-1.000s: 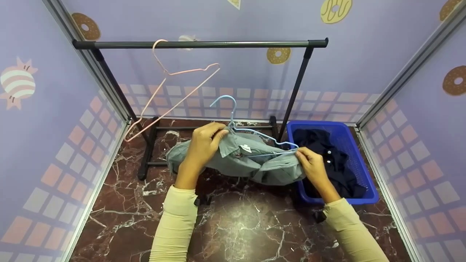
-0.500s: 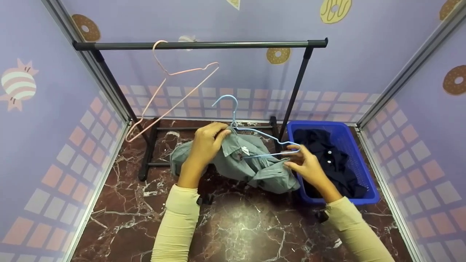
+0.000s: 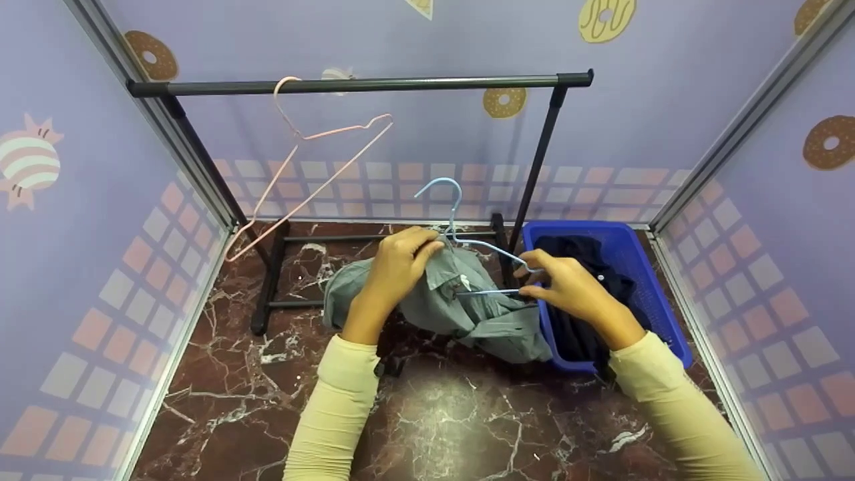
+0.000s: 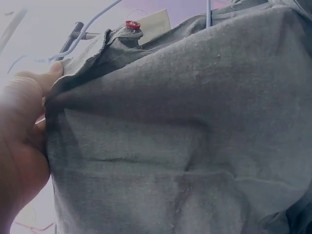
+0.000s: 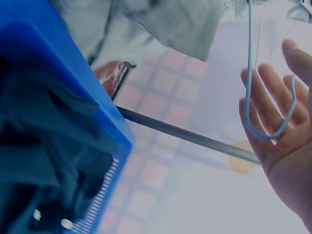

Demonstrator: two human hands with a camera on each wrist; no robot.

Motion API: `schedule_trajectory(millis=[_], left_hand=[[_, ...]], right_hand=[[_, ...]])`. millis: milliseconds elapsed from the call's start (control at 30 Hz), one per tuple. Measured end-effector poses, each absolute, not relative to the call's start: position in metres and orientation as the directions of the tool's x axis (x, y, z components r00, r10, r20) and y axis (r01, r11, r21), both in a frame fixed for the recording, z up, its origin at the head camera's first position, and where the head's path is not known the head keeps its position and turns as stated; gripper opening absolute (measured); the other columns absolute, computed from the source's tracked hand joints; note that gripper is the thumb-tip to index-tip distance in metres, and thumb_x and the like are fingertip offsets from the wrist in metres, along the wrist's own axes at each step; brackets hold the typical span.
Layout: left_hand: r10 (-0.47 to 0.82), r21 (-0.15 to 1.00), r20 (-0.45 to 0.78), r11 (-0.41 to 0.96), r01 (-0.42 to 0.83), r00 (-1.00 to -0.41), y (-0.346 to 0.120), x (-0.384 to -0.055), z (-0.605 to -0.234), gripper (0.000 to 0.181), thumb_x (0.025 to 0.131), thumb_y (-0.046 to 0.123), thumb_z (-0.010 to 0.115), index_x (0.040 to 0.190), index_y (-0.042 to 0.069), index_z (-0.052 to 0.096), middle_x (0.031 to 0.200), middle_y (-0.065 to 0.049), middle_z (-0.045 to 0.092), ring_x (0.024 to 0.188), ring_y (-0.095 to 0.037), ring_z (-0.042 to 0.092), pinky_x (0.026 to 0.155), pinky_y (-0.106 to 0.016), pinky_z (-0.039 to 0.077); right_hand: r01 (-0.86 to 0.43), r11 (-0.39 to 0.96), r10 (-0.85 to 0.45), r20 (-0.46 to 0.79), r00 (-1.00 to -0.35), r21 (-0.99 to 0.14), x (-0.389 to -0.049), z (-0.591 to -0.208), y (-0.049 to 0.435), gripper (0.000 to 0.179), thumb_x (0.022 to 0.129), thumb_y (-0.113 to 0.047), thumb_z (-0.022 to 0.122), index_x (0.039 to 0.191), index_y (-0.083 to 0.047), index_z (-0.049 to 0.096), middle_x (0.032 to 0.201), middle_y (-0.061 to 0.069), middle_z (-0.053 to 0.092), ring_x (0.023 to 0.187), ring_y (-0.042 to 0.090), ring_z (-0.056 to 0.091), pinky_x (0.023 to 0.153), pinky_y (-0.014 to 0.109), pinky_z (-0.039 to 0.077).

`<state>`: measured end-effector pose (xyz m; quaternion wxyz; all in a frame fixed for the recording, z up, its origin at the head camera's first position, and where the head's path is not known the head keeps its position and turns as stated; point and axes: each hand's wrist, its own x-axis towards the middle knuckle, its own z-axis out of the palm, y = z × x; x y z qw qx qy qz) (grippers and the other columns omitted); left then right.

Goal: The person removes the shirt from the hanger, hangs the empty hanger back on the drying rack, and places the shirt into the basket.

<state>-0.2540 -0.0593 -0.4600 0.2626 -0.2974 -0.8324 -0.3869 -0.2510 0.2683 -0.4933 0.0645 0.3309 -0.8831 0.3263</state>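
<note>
Floor [image 3: 434,421], dk red marbled: blk rack [image 3: 374,84] along back edge, blue basket [image 3: 658,300] w/ dk clothes [image 5: 53,141] at back R corner. Grey-green shirt [image 3: 434,310] is held over mid floor, R end by basket's L edge, lt-blue hanger [image 3: 491,292] part inside, hook [image 3: 459,195] up past collar [image 3: 442,268]. L grip [image 3: 397,267] pinches collar nr hook base; R grip [image 3: 571,287] loose, fingers [image 5: 263,100] barely bent, touching hanger's R end; red button [image 4: 132,25] at collar.

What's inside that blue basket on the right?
The blue basket holds dark navy clothing with white buttons. The clothing covers its floor, so anything beneath can't be seen. In the head view, the right hand also hides part.
</note>
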Motion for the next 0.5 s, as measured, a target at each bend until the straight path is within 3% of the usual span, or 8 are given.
schedule_trajectory(millis=[200,500], left_hand=[[0.317,0.465,0.683,0.507,0.726,-0.658,-0.0515,-0.2551,-0.4591,0.022,0.099,0.018,0.067,0.105,-0.001,0.076,0.101,-0.014,0.076,0.097,-0.028,0.074,0.090,-0.039,0.060],[0.321,0.465,0.687,0.495,0.734,-0.651,-0.0516,-0.2585,-0.4627,0.022,0.099,0.017,0.067,0.105,-0.002,0.076,0.101,-0.014,0.077,0.098,-0.028,0.074,0.091,-0.037,0.060]], right_hand=[[-0.655,0.677,-0.620,0.219,-0.753,-0.337,-0.2520,-0.4861,0.2601,0.041,0.085,-0.024,0.086,0.118,-0.017,0.062,0.097,-0.009,0.079,0.076,0.014,0.075,0.067,0.038,0.061],[-0.643,0.656,-0.648,0.140,-0.748,-0.395,-0.2470,-0.4859,0.2576,0.054,0.083,-0.022,0.088,0.128,-0.018,0.059,0.086,-0.017,0.077,0.067,0.002,0.070,0.063,0.029,0.058]])
